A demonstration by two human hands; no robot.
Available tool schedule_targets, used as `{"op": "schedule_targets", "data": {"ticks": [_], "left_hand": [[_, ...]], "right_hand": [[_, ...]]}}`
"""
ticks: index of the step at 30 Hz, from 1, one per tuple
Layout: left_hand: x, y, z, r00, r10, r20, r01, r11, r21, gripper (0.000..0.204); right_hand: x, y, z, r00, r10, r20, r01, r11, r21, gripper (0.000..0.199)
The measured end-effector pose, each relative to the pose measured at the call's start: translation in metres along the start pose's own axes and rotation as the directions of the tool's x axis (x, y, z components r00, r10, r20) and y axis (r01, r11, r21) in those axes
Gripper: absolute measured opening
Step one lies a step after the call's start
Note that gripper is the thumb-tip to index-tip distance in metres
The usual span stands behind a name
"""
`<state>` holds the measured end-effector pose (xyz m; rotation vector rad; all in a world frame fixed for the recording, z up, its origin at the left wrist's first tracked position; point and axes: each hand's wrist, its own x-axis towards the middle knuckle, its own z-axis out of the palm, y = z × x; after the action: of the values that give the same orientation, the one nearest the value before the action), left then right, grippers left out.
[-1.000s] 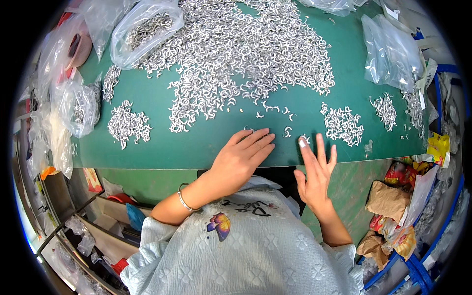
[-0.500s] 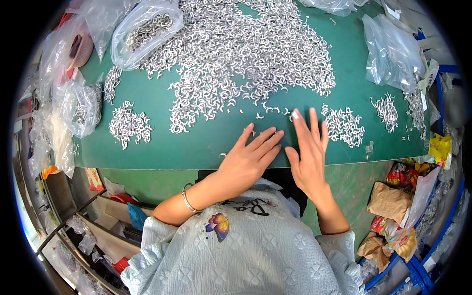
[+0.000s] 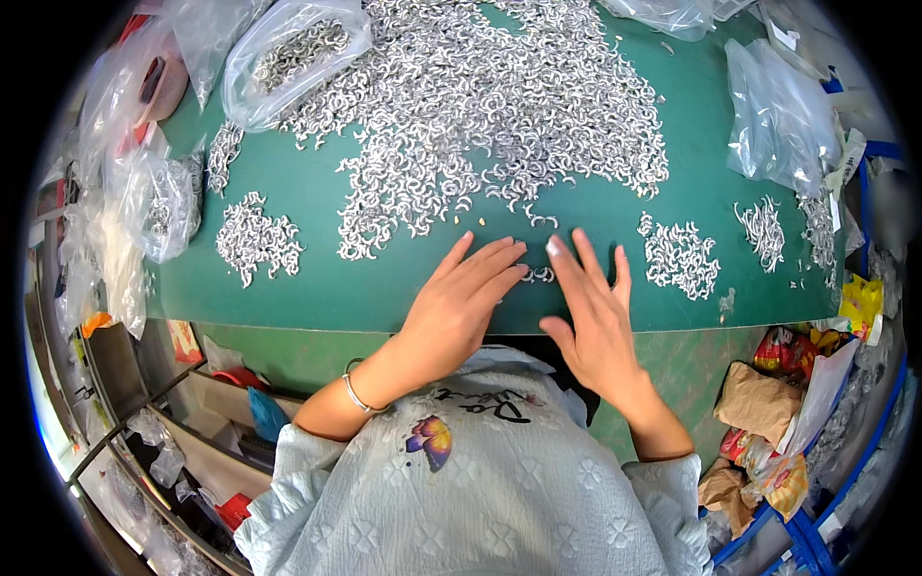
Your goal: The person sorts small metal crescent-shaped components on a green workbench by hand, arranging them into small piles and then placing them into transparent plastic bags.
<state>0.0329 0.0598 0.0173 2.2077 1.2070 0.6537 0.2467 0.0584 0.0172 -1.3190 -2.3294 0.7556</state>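
A large heap of small curved metal pieces (image 3: pixel 480 106) lies on the far middle of the desk (image 3: pixel 317 288). Smaller piles sit to the left (image 3: pixel 254 240) and right (image 3: pixel 680 257). Plastic bags lie far left (image 3: pixel 288 53) and far right (image 3: pixel 778 120). Both hands, left (image 3: pixel 461 298) and right (image 3: pixel 591 312), rest flat at the near edge, a few pieces (image 3: pixel 538 275) between them.

At the upper left of the frame we see a clear plastic bag (image 3: pixel 288 48) partly filled with small silvery pieces, and more crumpled clear bags (image 3: pixel 144 206) along the left edge. At the upper right lies another clear bag (image 3: pixel 783 120), and at the lower right we see brown paper (image 3: pixel 754 403) and a yellow wrapper (image 3: pixel 862 302).
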Motion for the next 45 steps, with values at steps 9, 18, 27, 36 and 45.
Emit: {"op": "schedule_targets", "data": {"ticks": [9, 18, 27, 36, 45], "left_hand": [[0.000, -0.005, 0.000, 0.995, -0.072, -0.075, 0.069, 0.997, -0.038, 0.048], [0.001, -0.002, 0.001, 0.970, -0.177, -0.167, 0.176, 0.984, -0.023, 0.042], [-0.003, -0.009, 0.004, 0.973, -0.169, -0.160, 0.171, 0.985, -0.001, 0.032], [-0.004, -0.010, -0.004, 0.978, -0.158, -0.136, 0.159, 0.987, -0.005, 0.019], [0.006, -0.005, 0.002, 0.977, -0.131, -0.165, 0.127, 0.991, -0.037, 0.035]], "right_hand": [[0.010, -0.001, 0.002, 0.999, -0.031, 0.020, 0.031, 0.999, -0.017, 0.067], [0.023, 0.000, 0.007, 0.997, -0.073, 0.021, 0.072, 0.995, 0.064, 0.069], [0.001, 0.002, -0.003, 0.994, -0.073, 0.080, 0.066, 0.994, 0.087, 0.069], [-0.007, -0.003, 0.003, 0.995, -0.070, 0.067, 0.064, 0.994, 0.090, 0.075], [-0.016, -0.010, 0.007, 0.996, -0.051, 0.071, 0.044, 0.995, 0.092, 0.074]]}}
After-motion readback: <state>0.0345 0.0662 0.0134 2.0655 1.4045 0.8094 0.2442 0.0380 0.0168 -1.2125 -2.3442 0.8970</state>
